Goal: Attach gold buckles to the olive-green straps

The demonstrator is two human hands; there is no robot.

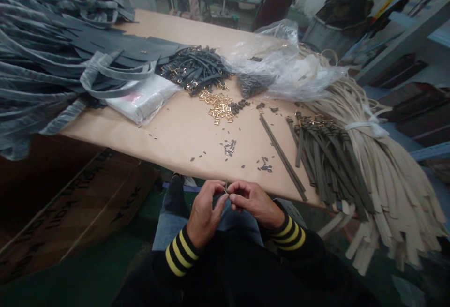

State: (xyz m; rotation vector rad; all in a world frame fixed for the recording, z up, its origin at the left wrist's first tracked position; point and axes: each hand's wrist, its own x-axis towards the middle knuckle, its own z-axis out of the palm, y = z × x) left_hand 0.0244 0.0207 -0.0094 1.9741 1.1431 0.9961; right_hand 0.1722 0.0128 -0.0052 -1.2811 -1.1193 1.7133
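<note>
My left hand [207, 208] and my right hand [253, 201] meet in front of the table's near edge, above my lap. Thumb and fingers of both are pinched together around a small dark strip [227, 187], mostly hidden by the fingertips; a tiny pale glint shows beside it. On the tabletop just beyond lie small metal bits [230, 147] in a loose pile, with a second little cluster of dark bits [266, 166] to its right. Farther back is a heap of gold buckles [220, 108], with small dark loops [241, 105] next to it.
A long olive strap [283, 157] lies right of centre, near bundled olive straps with buckles [326, 157] and beige straps [393, 180] hanging over the edge. Dark straps [35, 63] cover the left. Clear plastic bags [291, 72] sit behind. A cardboard box [77, 213] stands below left.
</note>
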